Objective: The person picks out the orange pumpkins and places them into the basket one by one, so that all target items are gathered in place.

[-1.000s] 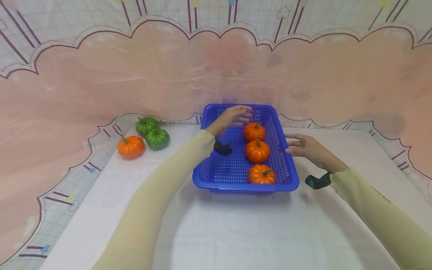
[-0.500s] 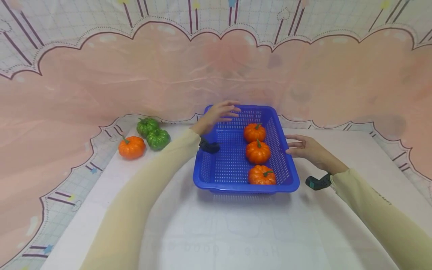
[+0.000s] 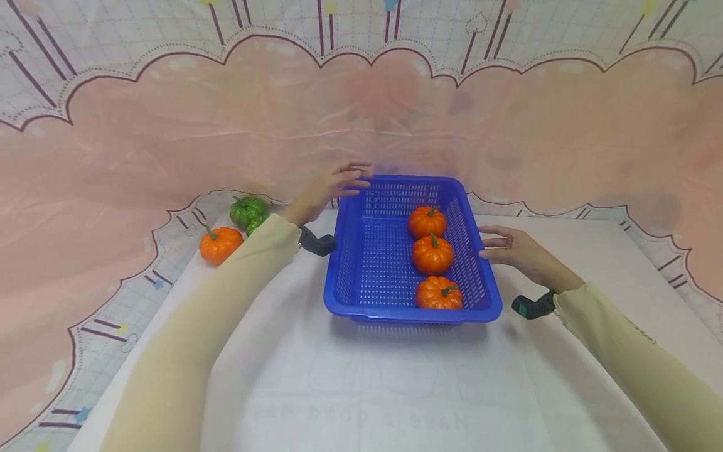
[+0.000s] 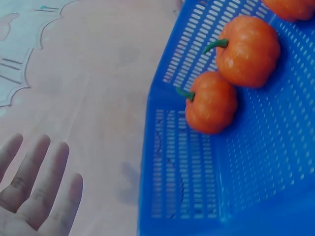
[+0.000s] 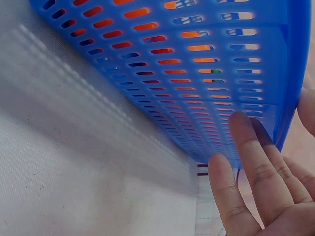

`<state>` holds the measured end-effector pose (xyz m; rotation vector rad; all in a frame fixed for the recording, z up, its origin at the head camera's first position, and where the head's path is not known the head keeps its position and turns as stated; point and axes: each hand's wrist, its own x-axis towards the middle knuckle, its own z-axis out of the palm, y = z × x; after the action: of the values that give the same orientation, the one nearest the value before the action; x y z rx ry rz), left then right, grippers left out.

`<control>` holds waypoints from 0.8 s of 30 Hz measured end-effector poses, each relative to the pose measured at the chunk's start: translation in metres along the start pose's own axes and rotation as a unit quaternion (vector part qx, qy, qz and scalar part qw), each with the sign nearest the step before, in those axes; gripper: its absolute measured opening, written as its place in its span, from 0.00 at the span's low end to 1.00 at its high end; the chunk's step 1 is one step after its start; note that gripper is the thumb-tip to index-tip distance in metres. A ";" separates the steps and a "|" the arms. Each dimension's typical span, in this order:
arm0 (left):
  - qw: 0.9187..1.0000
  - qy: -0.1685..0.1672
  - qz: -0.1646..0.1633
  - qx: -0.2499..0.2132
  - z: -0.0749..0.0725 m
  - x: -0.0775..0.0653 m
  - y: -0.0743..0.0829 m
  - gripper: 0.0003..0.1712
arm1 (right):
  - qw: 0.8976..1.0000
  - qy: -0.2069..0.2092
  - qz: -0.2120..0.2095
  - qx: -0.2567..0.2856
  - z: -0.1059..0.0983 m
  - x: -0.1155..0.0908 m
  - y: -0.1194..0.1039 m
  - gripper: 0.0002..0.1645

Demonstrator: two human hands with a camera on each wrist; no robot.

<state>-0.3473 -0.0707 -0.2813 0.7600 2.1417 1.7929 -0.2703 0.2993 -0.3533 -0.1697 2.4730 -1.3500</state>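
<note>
My left hand [image 3: 333, 185] hovers above the back left corner of a blue plastic basket [image 3: 412, 316], holding nothing. Its fingers [image 4: 51, 182] are spread and nearly straight in the left wrist view. On the opposite side, my right hand [image 3: 516, 251] rests against the basket's outer right wall. Fingertips [image 5: 241, 128] touch the slotted wall just under the rim in the right wrist view. Inside the basket, orange pumpkins line the right side: a back one [image 3: 427, 223], a middle one [image 3: 432, 254] and a front one [image 3: 439, 293].
Left of the basket on the white tabletop [image 3: 361, 383] sit an orange pumpkin [image 3: 219, 245] and two green pumpkins, the rear one [image 3: 247, 212] showing more. My left sleeve [image 3: 226, 301] partly covers the nearer green one. A pink patterned cloth [image 3: 367, 113] hangs behind.
My left hand has moved left, from over the basket's interior to its back left corner, still carrying nothing. The sleeve now overlaps a green pumpkin. My right hand and the basket stay put.
</note>
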 end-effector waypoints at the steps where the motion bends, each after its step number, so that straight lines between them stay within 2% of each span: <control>1: 1.000 0.001 0.002 0.004 -0.003 -0.003 0.001 0.26 | 1.000 0.001 0.000 -0.001 0.000 0.000 0.000 0.45; 11: 0.997 0.049 0.020 0.064 -0.042 -0.034 0.003 0.26 | 1.000 0.000 -0.004 -0.001 0.000 -0.001 -0.001 0.44; 21: 0.991 0.095 0.038 0.083 -0.075 -0.060 -0.010 0.27 | 1.000 0.000 -0.006 0.002 -0.001 0.000 0.000 0.44; 24: 0.987 0.107 0.036 0.118 -0.081 -0.069 -0.014 0.27 | 1.000 -0.001 -0.006 0.004 0.000 0.000 0.000 0.44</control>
<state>-0.3341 -0.1771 -0.2869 0.7340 2.5323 1.7463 -0.2700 0.2999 -0.3532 -0.1851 2.4692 -1.3640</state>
